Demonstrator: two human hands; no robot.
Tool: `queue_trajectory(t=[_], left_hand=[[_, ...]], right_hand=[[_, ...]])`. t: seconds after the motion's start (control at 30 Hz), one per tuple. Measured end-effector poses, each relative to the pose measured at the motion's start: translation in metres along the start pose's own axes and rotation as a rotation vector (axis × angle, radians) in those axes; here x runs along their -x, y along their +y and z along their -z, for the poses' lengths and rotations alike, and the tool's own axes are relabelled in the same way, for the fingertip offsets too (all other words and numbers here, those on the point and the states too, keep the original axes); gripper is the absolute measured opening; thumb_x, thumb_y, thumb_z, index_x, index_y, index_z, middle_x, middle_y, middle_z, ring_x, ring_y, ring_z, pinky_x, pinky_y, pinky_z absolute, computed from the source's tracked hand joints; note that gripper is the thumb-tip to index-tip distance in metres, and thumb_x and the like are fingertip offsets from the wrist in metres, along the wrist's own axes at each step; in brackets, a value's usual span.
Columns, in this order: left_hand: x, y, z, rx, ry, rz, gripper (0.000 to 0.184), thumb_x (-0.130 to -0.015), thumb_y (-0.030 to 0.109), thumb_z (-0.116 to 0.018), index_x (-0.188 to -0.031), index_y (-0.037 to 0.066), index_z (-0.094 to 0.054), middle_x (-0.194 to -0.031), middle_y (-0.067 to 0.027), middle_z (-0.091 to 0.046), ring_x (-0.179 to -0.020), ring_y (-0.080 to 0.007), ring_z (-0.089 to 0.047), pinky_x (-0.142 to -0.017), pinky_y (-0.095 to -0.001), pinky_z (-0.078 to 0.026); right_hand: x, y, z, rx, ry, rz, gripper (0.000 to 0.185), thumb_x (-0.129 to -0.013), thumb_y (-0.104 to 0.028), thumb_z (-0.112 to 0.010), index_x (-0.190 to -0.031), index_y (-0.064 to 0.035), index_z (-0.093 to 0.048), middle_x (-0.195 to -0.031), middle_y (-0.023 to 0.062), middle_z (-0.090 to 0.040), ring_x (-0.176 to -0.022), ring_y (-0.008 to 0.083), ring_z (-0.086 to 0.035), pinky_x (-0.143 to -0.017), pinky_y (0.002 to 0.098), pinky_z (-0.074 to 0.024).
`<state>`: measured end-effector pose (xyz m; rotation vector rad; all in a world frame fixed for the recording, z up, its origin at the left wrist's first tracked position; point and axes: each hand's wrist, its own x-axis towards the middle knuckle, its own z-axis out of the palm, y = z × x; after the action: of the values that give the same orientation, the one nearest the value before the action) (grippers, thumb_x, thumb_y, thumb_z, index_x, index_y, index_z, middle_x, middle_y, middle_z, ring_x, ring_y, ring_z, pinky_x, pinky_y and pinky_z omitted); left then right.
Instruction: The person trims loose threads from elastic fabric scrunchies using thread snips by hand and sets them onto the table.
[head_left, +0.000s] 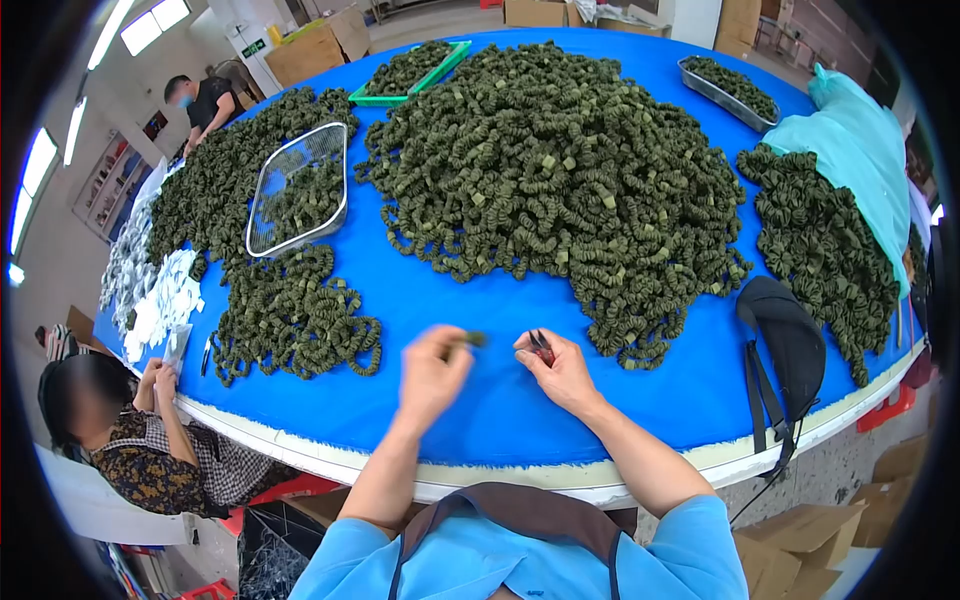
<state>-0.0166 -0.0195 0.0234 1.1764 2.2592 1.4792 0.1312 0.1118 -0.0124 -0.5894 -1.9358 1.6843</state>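
Note:
My left hand (434,372) is slightly smeared by motion, its fingers pinched on a small olive-green piece (476,340) that looks like the ringed fabric pieces on the table. To its right, my right hand (565,375) is wrapped round a small pair of snips (541,346) with dark tips and a red part showing; most of the handle is hidden in the palm. Both hands are above the blue table cover (500,425), apart from each other. Just beyond them rises a large heap of olive-green ringed fabric pieces (560,160). A smaller pile (290,320) lies to the left.
A wire basket (251,215), a green tray (440,72) and a metal tray (700,88) hold more pieces. At right lie a black bag (785,330) and a turquoise sheet (850,140). One person (150,440) sits at left; another (210,105) works farther back.

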Motion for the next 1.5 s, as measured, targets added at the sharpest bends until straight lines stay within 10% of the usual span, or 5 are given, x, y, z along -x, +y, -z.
queue_trajectory(t=[0.13, 0.3, 0.83, 1.23, 1.5], left_hand=[[-0.025, -0.025, 0.07, -0.546, 0.418, -0.013, 0.037, -0.083, 0.012, -0.063, -0.119, 0.007, -0.056, -0.118, -0.0101, -0.055, -0.105, -0.0264, -0.054, -0.085, -0.0378, -0.047], [-0.03, -0.076, 0.08, -0.83, 0.235, 0.324, 0.05, -0.085, 0.024, -0.065, -0.129, 0.005, -0.052, -0.144, -0.02, -0.033, -0.132, -0.0371, -0.031, -0.101, -0.0568, -0.033], [-0.033, -0.079, 0.118, -0.619, 0.608, 0.113, 0.024, -0.084, 0.009, -0.062, -0.107, 0.006, -0.067, -0.109, -0.012, -0.064, -0.098, -0.0279, -0.06, -0.084, -0.0363, -0.048], [-0.14, 0.088, -0.021, -0.609, 0.263, -0.88, 0.017, -0.078, 0.003, -0.063, -0.094, 0.01, -0.065, -0.094, -0.0004, -0.065, -0.086, -0.0214, -0.058, -0.069, -0.0322, -0.051], [-0.218, 0.071, -0.091, -0.812, 0.134, -0.895, 0.025, -0.076, 0.007, -0.064, -0.101, 0.009, -0.064, -0.103, -0.0031, -0.061, -0.094, -0.0243, -0.056, -0.074, -0.0317, -0.05]], right_hand=[[0.001, -0.005, 0.001, 0.002, 0.039, -0.021, 0.01, -0.085, -0.003, -0.064, -0.095, -0.005, -0.064, -0.073, -0.0027, -0.058, -0.057, 0.006, -0.041, -0.053, 0.0208, -0.0356], [0.004, -0.009, -0.002, 0.122, 0.0, 0.036, 0.008, -0.087, -0.005, -0.062, -0.095, -0.0043, -0.063, -0.073, 0.0002, -0.058, -0.057, 0.0096, -0.044, -0.053, 0.0252, -0.0376], [0.002, 0.009, 0.0, 0.047, -0.03, 0.047, 0.006, -0.088, -0.009, -0.06, -0.091, -0.0044, -0.064, -0.069, 0.002, -0.058, -0.056, 0.0111, -0.046, -0.053, 0.0263, -0.0395], [-0.001, 0.004, -0.003, 0.024, 0.077, 0.061, 0.006, -0.088, -0.011, -0.062, -0.088, -0.0046, -0.064, -0.063, -0.0023, -0.053, -0.053, 0.006, -0.041, -0.048, 0.022, -0.0336], [-0.003, 0.011, -0.001, -0.06, 0.106, 0.055, 0.006, -0.088, -0.011, -0.063, -0.087, -0.0054, -0.064, -0.062, -0.0029, -0.051, -0.053, 0.0062, -0.04, -0.048, 0.0221, -0.0326]])
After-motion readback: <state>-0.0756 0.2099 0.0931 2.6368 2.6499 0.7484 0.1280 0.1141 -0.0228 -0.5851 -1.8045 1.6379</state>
